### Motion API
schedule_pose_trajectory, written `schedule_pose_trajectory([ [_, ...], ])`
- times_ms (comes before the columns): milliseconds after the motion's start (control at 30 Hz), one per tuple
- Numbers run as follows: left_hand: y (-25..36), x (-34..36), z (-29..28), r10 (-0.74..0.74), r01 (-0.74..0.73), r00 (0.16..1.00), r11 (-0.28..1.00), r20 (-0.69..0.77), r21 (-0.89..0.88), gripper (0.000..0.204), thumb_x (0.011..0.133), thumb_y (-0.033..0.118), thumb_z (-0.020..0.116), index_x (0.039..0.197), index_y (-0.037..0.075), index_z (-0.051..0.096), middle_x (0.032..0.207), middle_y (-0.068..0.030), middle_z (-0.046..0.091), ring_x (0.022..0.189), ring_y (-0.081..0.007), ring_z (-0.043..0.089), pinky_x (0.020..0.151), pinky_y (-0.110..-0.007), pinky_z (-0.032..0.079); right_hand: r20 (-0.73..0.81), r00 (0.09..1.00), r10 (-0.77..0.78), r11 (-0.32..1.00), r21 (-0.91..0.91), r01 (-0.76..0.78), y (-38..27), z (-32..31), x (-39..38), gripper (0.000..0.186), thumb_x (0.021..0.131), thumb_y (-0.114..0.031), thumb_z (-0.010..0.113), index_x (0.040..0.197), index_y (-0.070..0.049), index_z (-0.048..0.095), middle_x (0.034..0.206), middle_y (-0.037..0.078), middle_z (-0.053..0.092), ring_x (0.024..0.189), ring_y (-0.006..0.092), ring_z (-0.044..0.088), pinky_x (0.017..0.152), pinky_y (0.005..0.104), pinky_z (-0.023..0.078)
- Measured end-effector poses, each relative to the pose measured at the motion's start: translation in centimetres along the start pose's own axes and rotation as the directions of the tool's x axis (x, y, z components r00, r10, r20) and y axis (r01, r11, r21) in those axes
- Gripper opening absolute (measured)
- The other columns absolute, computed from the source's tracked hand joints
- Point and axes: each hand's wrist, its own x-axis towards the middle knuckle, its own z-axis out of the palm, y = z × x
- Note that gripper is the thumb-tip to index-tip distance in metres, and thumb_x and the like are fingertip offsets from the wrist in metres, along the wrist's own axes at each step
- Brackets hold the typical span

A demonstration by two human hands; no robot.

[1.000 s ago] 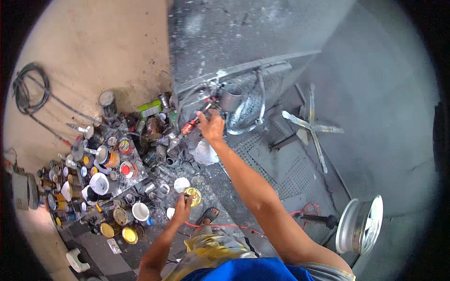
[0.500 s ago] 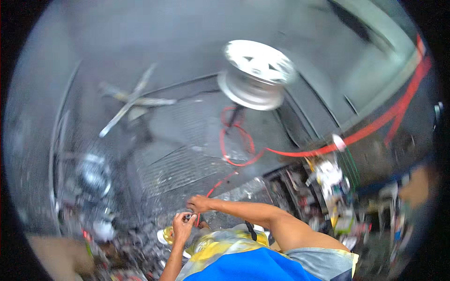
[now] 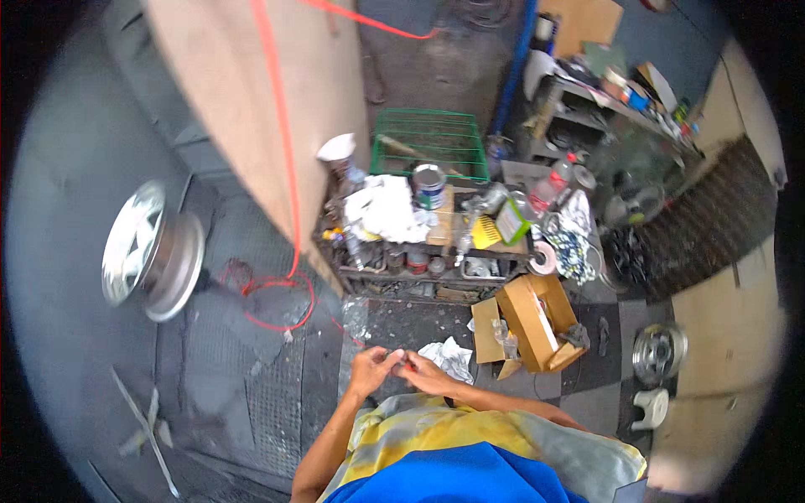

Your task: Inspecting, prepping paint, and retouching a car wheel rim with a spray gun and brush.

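My two hands meet close in front of my waist. My left hand (image 3: 375, 371) is closed, its fingertips pinched on something small that I cannot make out. My right hand (image 3: 428, 374) is closed too, around a bit of red hose that shows at its fingers. A thin stretch of the red hose (image 3: 281, 328) comes in toward my left hand, from a loop on the dark floor and up along a pale panel. A silver wheel rim (image 3: 186, 267) stands raised at the left, well apart from both hands. Crumpled white paper (image 3: 449, 359) lies just beyond my right hand.
Ahead, a cluttered low bench (image 3: 394, 289) bears a paint can (image 3: 428, 186), white rags (image 3: 386, 210) and a green wire basket (image 3: 429, 142). An opened cardboard box (image 3: 537, 323) stands right of it. Another rim (image 3: 659, 354) and a white stool (image 3: 650, 409) are at far right.
My view has swung right, so the raised rim now sits at the left and the bench ahead. Both hands stay together; my right hand has come from beyond the left to beside it.
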Motion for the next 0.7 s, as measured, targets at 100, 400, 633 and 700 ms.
schedule_pose_trajectory([
  [100,3.9,5.4,4.1,0.092,-0.075,0.981,0.991,0.169,-0.108,0.047,0.095,0.043,0.070,0.082,-0.002,0.071,0.067,-0.0048,0.067,0.062,-0.0086,0.061,0.056,-0.029,0.049,-0.242,0.966,0.087,0.994,-0.036,-0.099,-0.8,-5.1,-1.3,0.036,0.105,-0.037,0.053,0.122,-0.005,0.052,0.086,0.006,0.057,0.076,0.0131,0.054,0.067,0.0320,0.046],
  [400,8.1,28.8,13.3,0.217,-0.252,0.924,0.965,0.315,0.076,0.043,0.091,0.040,0.073,0.108,0.001,0.066,0.091,-0.0139,0.073,0.081,-0.0257,0.071,0.074,-0.037,0.056,-0.719,0.686,0.113,0.989,0.018,-0.144,-1.3,-11.9,-6.2,0.040,0.105,-0.041,0.049,0.121,-0.005,0.051,0.084,0.023,0.061,0.079,0.0425,0.062,0.075,0.0478,0.048],
  [633,6.3,43.9,24.3,0.172,-0.252,0.967,0.746,0.188,0.616,0.072,0.088,0.048,0.068,0.134,-0.005,0.051,0.139,-0.0282,0.054,0.126,-0.0437,0.055,0.106,-0.048,0.044,-0.835,0.455,0.308,0.940,0.192,-0.283,-3.1,-11.1,-3.1,0.034,0.106,-0.033,0.047,0.127,-0.007,0.052,0.100,0.029,0.065,0.092,0.0462,0.064,0.081,0.0490,0.049],
  [700,8.6,44.3,26.4,-0.048,-0.167,0.933,0.821,0.357,0.546,0.081,0.088,0.048,0.067,0.142,-0.007,0.042,0.144,-0.0313,0.047,0.132,-0.0437,0.049,0.111,-0.046,0.041,-0.842,0.434,0.320,0.938,0.218,-0.270,-6.2,-11.6,-2.2,0.035,0.106,-0.029,0.049,0.133,-0.007,0.050,0.099,0.028,0.064,0.091,0.0414,0.066,0.080,0.0469,0.050],
])
